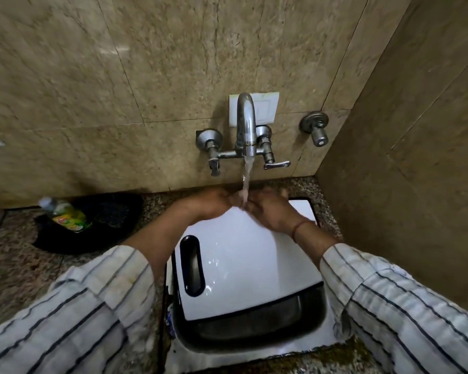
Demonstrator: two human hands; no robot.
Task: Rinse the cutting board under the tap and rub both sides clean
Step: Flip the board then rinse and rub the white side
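Board (243, 265) lies wet across the sink (254, 336), just below both hands. I see left hand (214, 203) and right hand (268, 209) meeting under the tap (246, 122) stream (fingers loosely curled, gripping nothing I can make out).

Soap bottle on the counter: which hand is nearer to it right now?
Left. The left hand is under the tap stream, right of the soap bottle. The right hand lies farther right, beyond the stream.
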